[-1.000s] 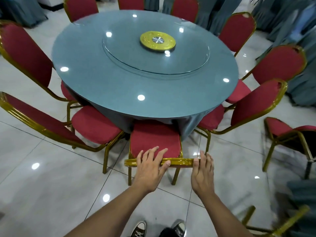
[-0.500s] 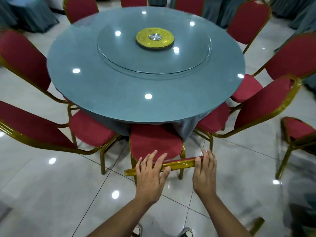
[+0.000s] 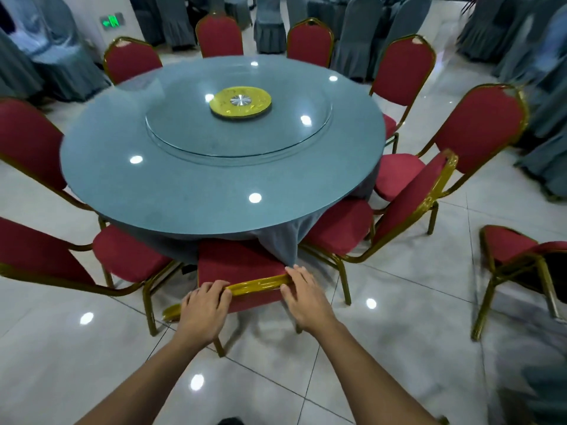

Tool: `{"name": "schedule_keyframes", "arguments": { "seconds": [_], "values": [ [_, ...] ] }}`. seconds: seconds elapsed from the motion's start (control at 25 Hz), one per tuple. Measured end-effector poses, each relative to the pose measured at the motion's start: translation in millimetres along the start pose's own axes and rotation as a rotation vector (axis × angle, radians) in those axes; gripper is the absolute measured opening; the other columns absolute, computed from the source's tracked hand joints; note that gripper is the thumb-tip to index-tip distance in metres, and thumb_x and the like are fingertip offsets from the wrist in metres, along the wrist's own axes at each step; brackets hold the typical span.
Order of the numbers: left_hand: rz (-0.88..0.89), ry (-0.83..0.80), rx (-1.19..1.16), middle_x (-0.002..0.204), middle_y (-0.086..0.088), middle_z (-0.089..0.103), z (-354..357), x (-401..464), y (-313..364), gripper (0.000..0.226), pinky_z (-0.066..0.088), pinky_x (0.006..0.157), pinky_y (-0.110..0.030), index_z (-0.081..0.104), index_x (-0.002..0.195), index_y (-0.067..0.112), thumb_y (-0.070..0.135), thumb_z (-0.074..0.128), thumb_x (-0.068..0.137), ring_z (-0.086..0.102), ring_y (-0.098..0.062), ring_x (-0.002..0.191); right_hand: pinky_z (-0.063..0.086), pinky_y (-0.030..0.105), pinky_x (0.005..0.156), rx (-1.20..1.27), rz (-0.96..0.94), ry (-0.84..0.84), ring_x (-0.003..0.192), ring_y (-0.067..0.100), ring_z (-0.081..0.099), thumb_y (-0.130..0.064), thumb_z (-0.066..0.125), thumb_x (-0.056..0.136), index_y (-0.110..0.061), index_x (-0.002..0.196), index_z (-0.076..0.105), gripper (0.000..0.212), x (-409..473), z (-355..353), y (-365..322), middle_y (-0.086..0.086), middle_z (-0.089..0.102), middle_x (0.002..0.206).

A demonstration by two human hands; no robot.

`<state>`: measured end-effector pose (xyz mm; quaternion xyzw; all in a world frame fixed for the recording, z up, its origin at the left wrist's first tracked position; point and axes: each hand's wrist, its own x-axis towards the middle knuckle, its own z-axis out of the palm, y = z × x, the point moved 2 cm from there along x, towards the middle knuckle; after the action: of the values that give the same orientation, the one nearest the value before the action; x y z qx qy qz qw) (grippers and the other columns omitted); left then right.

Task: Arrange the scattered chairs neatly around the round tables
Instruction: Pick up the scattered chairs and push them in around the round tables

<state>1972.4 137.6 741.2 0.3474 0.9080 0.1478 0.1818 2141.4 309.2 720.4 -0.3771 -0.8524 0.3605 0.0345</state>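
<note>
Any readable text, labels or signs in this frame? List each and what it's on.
No words or numbers can be read.
Green exit sign on the far wall: a lit arrow and pictogram, any lettering too blurred.
Gold disc at the table's centre: faint markings, unreadable.

Bare forearms (image 3: 159, 375), no sleeves
</note>
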Motion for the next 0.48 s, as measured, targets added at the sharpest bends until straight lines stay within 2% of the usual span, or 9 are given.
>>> {"name": "schedule_keyframes", "arguments": {
  "seconds": [0.12, 0.24, 0.36, 0.48],
  "values": [
    [0.080, 0.016, 0.022, 0.105, 0.020, 0.051, 8.0, 2.4, 54.3, 0.016, 0.030, 0.108, -0.046, 0.047, 0.115, 0.047, 0.047, 0.040, 0.101, 0.052, -0.013, 0.111, 0.033, 0.031, 0.115, 0.040, -0.046, 0.068, 0.141, 0.011, 0.036, -0.041, 0.043, 0.102, -0.034, 0.148, 0.041, 0.046, -10.6, -24.2, 19.0, -0.011, 0.042, 0.152],
    [0.188, 0.019, -0.024, 0.105, 0.019, 0.055, 19.6, 16.1, 116.7, 0.019, 0.035, 0.099, -0.041, 0.052, 0.117, 0.043, 0.041, 0.047, 0.099, 0.054, -0.012, 0.107, 0.030, 0.020, 0.106, 0.023, -0.066, 0.192, 0.131, 0.005, 0.042, -0.037, 0.045, 0.101, -0.031, 0.142, 0.048, 0.042, -11.8, -66.5, 46.5, -0.012, 0.052, 0.141],
    [0.290, 0.013, -0.062, 0.113, 0.014, 0.059, 36.3, 37.8, 180.8, 0.021, 0.038, 0.093, -0.036, 0.056, 0.118, 0.037, 0.035, 0.050, 0.098, 0.056, -0.015, 0.108, 0.033, 0.020, 0.105, 0.022, -0.055, 0.287, 0.126, 0.004, 0.044, -0.034, 0.048, 0.101, -0.031, 0.141, 0.050, 0.040, -0.3, -119.2, 82.4, -0.012, 0.054, 0.137],
    [0.362, -0.002, -0.100, 0.119, 0.011, 0.060, 56.4, 70.8, 246.5, 0.025, 0.038, 0.098, -0.037, 0.058, 0.122, 0.033, 0.032, 0.051, 0.098, 0.054, -0.017, 0.113, 0.038, 0.021, 0.102, 0.028, -0.037, 0.366, 0.121, 0.003, 0.045, -0.031, 0.051, 0.100, -0.033, 0.140, 0.051, 0.040, 22.0, -180.2, 123.6, -0.013, 0.055, 0.133]
  ]
}}
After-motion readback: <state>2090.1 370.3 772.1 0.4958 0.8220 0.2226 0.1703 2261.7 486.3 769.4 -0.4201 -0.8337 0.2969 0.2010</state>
